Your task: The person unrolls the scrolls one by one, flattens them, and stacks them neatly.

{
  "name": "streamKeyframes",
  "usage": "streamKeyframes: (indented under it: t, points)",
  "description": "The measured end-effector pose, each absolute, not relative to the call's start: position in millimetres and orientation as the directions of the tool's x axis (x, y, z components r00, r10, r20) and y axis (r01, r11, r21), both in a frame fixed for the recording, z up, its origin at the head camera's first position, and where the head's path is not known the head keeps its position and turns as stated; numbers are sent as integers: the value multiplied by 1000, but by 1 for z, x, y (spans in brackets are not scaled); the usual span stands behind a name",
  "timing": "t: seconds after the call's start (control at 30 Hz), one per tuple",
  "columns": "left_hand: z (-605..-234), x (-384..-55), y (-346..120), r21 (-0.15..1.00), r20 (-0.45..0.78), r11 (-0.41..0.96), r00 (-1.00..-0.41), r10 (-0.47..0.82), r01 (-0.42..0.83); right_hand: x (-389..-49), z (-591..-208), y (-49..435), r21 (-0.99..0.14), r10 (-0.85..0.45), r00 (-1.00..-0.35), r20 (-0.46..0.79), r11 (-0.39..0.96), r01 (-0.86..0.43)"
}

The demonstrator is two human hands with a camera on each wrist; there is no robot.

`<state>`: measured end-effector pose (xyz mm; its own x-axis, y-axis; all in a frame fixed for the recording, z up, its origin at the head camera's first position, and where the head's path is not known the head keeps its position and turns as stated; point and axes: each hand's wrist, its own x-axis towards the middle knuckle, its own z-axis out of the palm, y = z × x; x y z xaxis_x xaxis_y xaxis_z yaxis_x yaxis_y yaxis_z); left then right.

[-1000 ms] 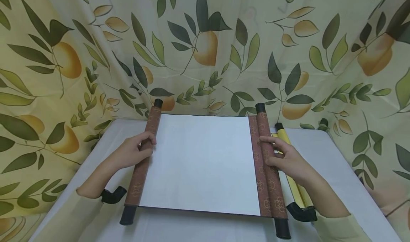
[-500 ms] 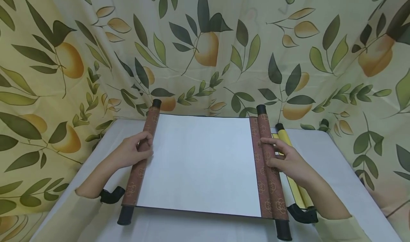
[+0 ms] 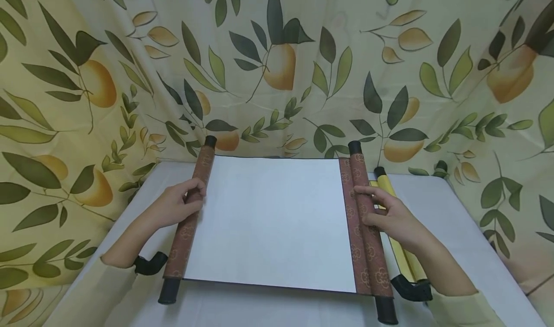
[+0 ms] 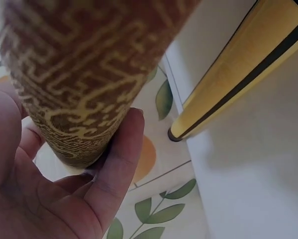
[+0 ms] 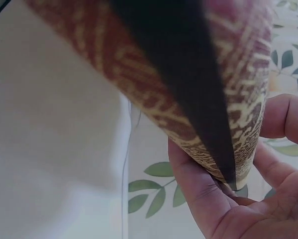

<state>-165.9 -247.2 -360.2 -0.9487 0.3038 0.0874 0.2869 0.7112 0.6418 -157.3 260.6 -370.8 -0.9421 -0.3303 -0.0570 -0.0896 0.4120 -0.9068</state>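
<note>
A hanging scroll with a blank white sheet [image 3: 272, 221] is spread partly unrolled above the white table. Its left roller [image 3: 188, 235], brown with a flower pattern and black end knobs, is gripped by my left hand [image 3: 175, 204]. My right hand [image 3: 394, 216] holds the matching right roller [image 3: 373, 250], thumb and fingers on its outer side. A brown border strip [image 3: 351, 231] lies along the sheet beside that roller. In the left wrist view the fingers wrap around the patterned roller [image 4: 84, 94]; in the right wrist view they cup the other roller [image 5: 243, 109], with a dark stripe.
A yellow scroll [image 3: 400, 255] lies rolled on the table [image 3: 459, 231], partly hidden behind my right hand and the right roller. A curtain [image 3: 277, 67] printed with leaves and fruit hangs behind the table. Black wrist mounts [image 3: 150, 263] sit by both sleeves.
The two rollers have drawn slightly further apart, my left hand shifting a little left and my right a little right, so somewhat more of the white sheet shows.
</note>
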Motion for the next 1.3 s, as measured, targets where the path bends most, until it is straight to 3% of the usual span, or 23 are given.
streamKeyframes:
  t: [1.3]
  points:
    - [-360,-171,-267,618,43,740,-951,308,267,-168,-370,260,-909,-351,-933,-74,408,-82]
